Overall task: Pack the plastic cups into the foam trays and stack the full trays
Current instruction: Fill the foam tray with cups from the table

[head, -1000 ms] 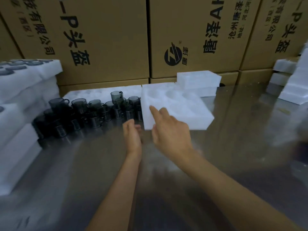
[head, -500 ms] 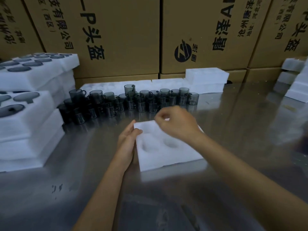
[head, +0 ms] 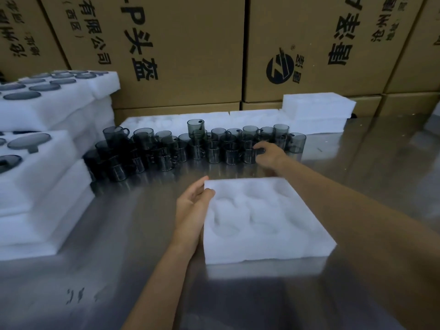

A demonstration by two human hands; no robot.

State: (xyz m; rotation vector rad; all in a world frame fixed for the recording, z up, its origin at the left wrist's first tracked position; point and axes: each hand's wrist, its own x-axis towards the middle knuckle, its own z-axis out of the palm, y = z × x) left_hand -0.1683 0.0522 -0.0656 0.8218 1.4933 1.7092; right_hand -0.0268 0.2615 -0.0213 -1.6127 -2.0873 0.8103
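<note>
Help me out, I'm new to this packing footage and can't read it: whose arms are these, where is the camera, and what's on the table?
The picture comes from a camera worn on a person's head, looking down at their own bare arms. The left hand rests against the edge of an empty foam tray on the metal table. The right hand reaches into a cluster of dark transparent cups, its fingers curled at one cup; whether it grips it is unclear. Filled foam trays are stacked at left. Cardboard boxes stand behind.

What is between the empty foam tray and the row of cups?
In the head view, only bare metal table separates the tray from the cups; the right forearm crosses above it.
</note>
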